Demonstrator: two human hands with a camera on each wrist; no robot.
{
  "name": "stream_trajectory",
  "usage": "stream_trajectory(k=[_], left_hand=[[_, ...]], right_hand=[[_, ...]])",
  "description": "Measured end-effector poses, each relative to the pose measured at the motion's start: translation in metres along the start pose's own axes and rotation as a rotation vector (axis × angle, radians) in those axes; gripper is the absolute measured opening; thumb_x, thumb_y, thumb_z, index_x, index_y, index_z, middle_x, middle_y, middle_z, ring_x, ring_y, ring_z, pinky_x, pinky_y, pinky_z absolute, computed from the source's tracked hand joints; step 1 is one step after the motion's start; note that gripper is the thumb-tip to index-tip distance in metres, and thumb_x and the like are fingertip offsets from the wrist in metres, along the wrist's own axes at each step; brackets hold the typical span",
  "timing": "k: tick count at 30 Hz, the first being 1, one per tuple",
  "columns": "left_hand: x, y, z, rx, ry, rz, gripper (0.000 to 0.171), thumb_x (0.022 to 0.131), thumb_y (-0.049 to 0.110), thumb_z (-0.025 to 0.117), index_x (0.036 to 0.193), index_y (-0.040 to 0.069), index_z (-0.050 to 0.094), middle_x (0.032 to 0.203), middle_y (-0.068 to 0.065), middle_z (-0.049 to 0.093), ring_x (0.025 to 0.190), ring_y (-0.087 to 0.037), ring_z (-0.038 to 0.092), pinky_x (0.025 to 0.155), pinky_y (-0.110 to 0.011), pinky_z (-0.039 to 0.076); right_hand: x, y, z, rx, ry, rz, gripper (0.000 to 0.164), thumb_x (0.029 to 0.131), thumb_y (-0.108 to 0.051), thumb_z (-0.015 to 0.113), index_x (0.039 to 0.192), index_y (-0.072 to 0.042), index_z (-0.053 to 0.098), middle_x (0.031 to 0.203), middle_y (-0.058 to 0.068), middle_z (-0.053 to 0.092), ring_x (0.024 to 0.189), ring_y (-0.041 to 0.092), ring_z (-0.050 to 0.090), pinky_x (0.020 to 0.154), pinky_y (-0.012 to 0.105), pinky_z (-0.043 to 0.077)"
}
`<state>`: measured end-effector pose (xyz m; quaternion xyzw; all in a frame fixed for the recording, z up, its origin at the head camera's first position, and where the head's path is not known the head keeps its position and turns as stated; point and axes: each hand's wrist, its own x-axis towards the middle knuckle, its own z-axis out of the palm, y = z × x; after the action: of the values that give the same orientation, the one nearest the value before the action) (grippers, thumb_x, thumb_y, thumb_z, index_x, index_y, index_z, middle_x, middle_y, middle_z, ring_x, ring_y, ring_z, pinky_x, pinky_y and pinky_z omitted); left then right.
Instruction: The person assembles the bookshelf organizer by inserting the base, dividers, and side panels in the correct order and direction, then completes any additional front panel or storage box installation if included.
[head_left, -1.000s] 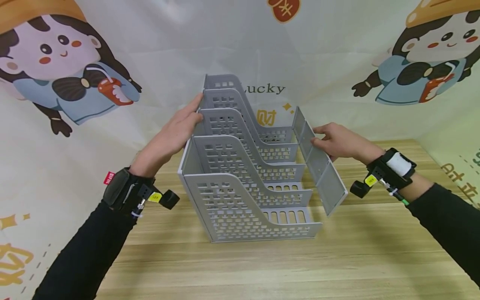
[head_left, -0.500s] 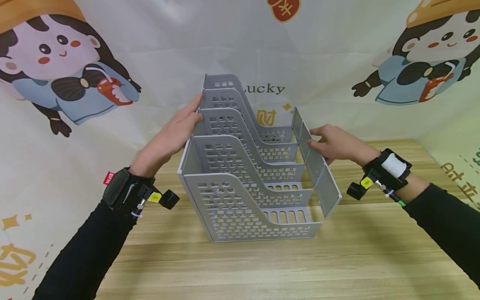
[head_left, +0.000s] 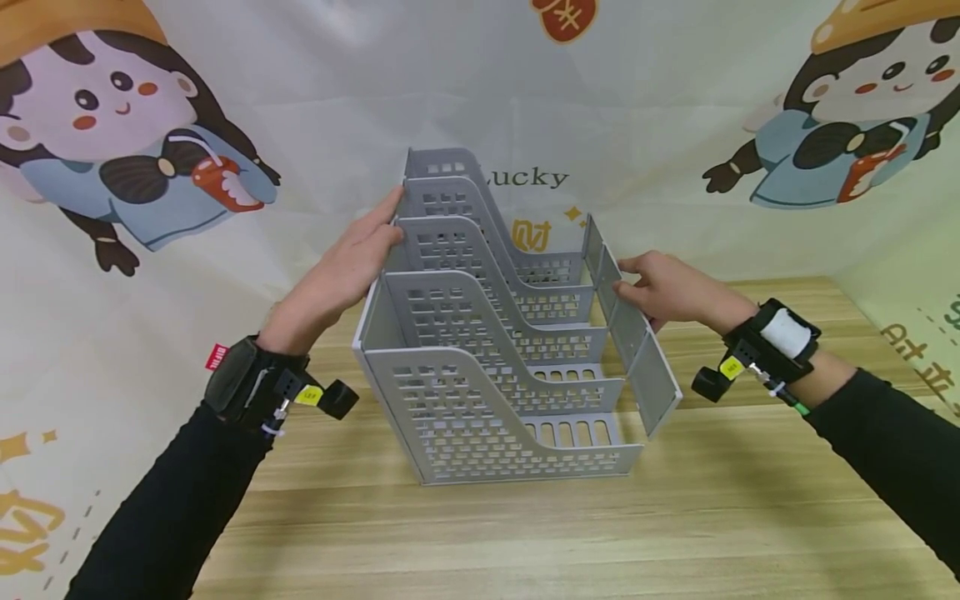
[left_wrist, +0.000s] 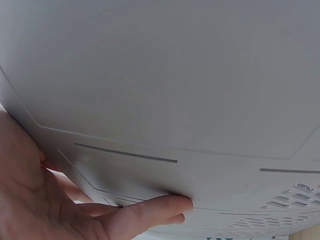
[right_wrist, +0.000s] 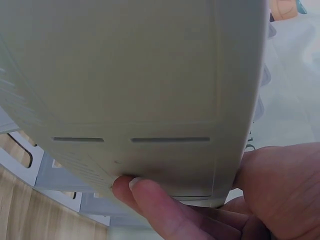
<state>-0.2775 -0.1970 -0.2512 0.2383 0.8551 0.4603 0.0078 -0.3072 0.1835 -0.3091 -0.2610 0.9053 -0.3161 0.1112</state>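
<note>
A grey plastic file organizer with perforated, curved dividers stands upright on the wooden table. My left hand touches the outside of its back panel, fingers and thumb lying straight against the surface. At the low right side, my right hand pinches a long, flat grey panel made of joined sections. This panel runs along the front ends of the dividers. Its near end stands slightly apart from them; contact at the far end cannot be made out. The right wrist view shows the panel's slotted face close up.
The wood-grain table extends in front of the organizer. Behind it hangs a pale backdrop printed with cartoon figures and lettering. Each wrist carries a black strap with a small camera.
My right hand has brought the long panel slightly left, closer to the divider ends, mostly in the first half second. The left hand and the organizer have stayed in place.
</note>
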Motion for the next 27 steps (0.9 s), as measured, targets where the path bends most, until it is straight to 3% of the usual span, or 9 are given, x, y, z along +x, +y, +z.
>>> stream_trajectory(k=[8,13,16,20,27], left_hand=[[0.0010,-0.0004,0.0015,0.026,0.028,0.007,0.064,0.105,0.014,0.027,0.162,0.003,0.000,0.169,-0.008,-0.001,0.151,-0.014,-0.001,0.121,-0.038,0.006],[0.0005,0.0025,0.0011,0.029,0.026,0.005,0.063,0.105,0.015,0.025,0.161,0.003,-0.001,0.168,-0.009,-0.003,0.151,-0.015,-0.002,0.121,-0.037,0.006],[0.0006,0.0022,0.0010,0.026,0.023,0.010,0.062,0.105,0.015,0.023,0.161,0.003,-0.002,0.168,-0.009,-0.003,0.151,-0.016,-0.003,0.121,-0.038,0.006],[0.0015,0.0011,0.0017,0.017,0.024,0.032,0.062,0.105,0.014,0.024,0.161,0.003,-0.001,0.169,-0.009,-0.002,0.151,-0.016,-0.001,0.121,-0.038,0.006],[0.0021,-0.0021,0.0019,0.010,0.036,0.041,0.064,0.105,0.013,0.027,0.161,0.001,0.001,0.169,-0.010,-0.001,0.151,-0.015,-0.001,0.120,-0.039,0.006]], right_hand=[[-0.0015,0.0008,-0.0004,-0.003,0.000,-0.017,0.051,0.106,-0.004,0.046,0.148,0.020,0.030,0.108,0.036,0.067,0.075,0.033,0.074,0.055,0.037,0.059],[-0.0015,-0.0010,0.0022,0.002,-0.005,0.000,0.054,0.107,-0.005,0.046,0.148,0.023,0.024,0.108,0.037,0.066,0.073,0.034,0.073,0.057,0.039,0.060],[-0.0001,-0.0013,0.0045,-0.005,-0.019,0.016,0.058,0.107,-0.006,0.046,0.148,0.024,0.019,0.087,0.030,0.068,0.069,0.031,0.073,0.058,0.039,0.060],[0.0012,-0.0027,0.0059,-0.015,-0.018,0.031,0.058,0.107,-0.006,0.045,0.149,0.024,0.018,0.063,0.014,0.056,0.066,0.029,0.072,0.059,0.038,0.060],[0.0019,-0.0043,0.0059,0.001,-0.013,0.038,0.057,0.107,-0.004,0.046,0.149,0.023,0.019,0.074,0.019,0.064,0.066,0.029,0.072,0.058,0.037,0.060]])
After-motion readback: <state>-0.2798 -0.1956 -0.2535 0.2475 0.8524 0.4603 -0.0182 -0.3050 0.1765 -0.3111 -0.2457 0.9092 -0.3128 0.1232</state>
